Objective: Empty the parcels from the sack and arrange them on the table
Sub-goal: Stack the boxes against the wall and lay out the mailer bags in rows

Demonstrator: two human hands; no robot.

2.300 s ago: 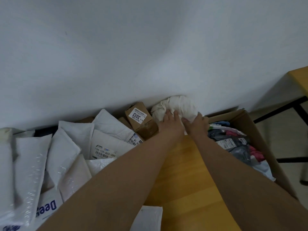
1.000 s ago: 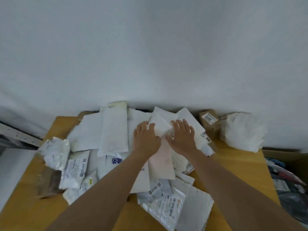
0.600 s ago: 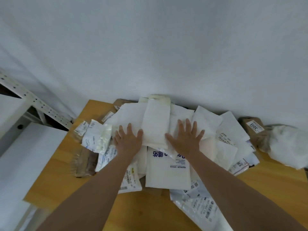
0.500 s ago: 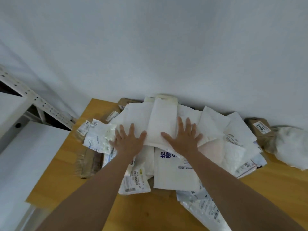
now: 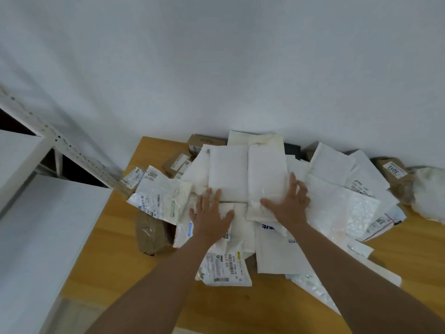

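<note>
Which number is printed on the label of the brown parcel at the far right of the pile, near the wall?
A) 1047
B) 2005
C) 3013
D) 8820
C: the brown parcel at the right end of the pile, beside the crumpled white sack, carries a white label that reads 3013.

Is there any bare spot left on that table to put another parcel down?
Yes: bare wooden table shows along the near edge between the forearms, and at the left edge beside the brown taped parcel. The middle, under both hands, is crowded with white padded mailers.
</note>
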